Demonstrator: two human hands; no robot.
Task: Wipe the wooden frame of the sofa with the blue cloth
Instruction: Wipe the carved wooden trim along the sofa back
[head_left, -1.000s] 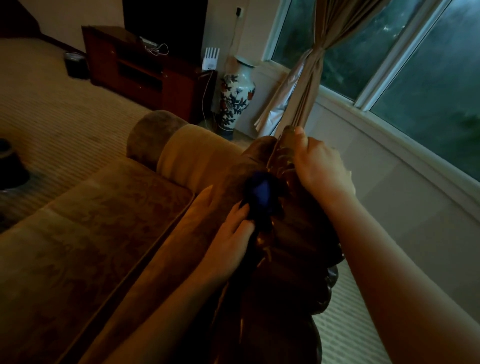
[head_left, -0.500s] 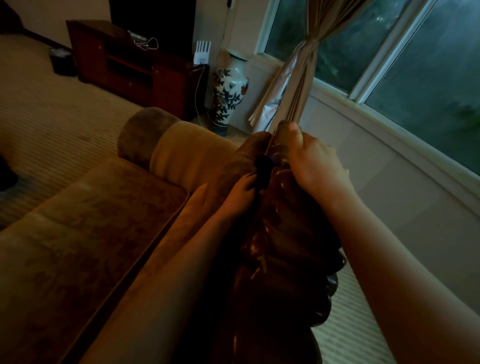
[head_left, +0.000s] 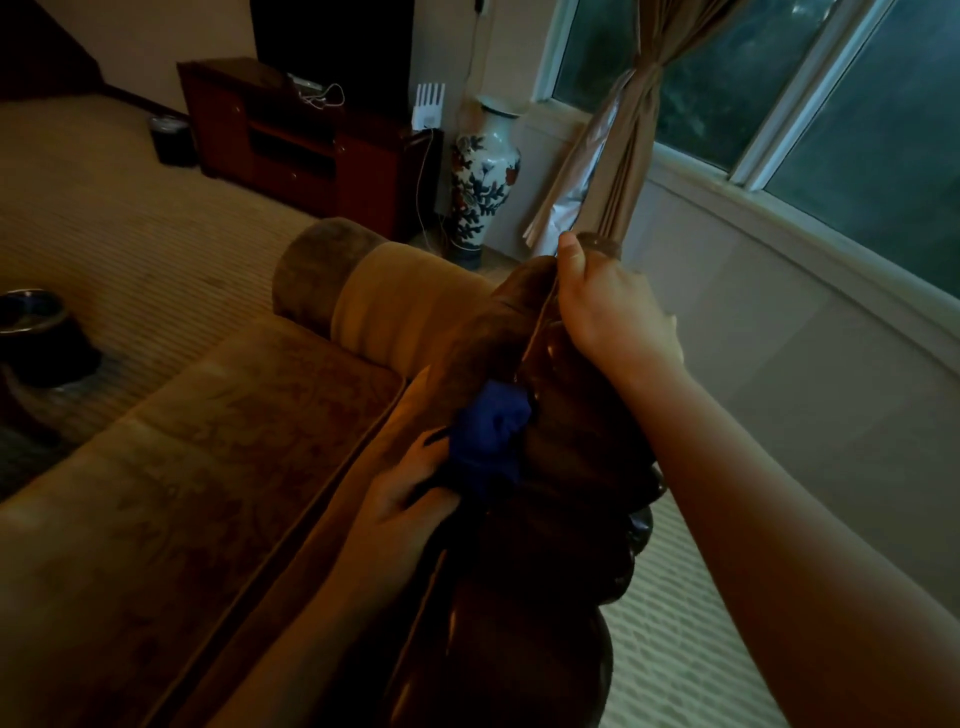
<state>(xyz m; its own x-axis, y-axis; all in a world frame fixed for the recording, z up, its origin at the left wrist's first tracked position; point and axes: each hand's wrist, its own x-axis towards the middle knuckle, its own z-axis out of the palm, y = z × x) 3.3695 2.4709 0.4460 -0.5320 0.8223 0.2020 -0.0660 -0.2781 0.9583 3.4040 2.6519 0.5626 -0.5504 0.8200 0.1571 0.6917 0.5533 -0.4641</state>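
Observation:
The sofa's dark carved wooden frame (head_left: 576, 457) runs along the top of the backrest, from the bottom centre up to the middle of the view. A bunched blue cloth (head_left: 491, 434) lies against the frame's left side. My left hand (head_left: 410, 493) grips the cloth from below and presses it to the wood. Farther along, my right hand (head_left: 608, 306) grips the top edge of the frame, thumb up, fingers wrapped over the far side.
Brown sofa cushions (head_left: 208, 441) and a round bolster (head_left: 332, 265) lie left of the frame. A patterned vase (head_left: 483, 171), a tied curtain (head_left: 618, 156) and a dark cabinet (head_left: 296, 140) stand beyond. A dark bin (head_left: 36, 338) sits on the carpet at left.
My left hand has pulled the blue cloth back down the frame toward me, after pushing it up close to my right hand. The right hand keeps its hold on the frame.

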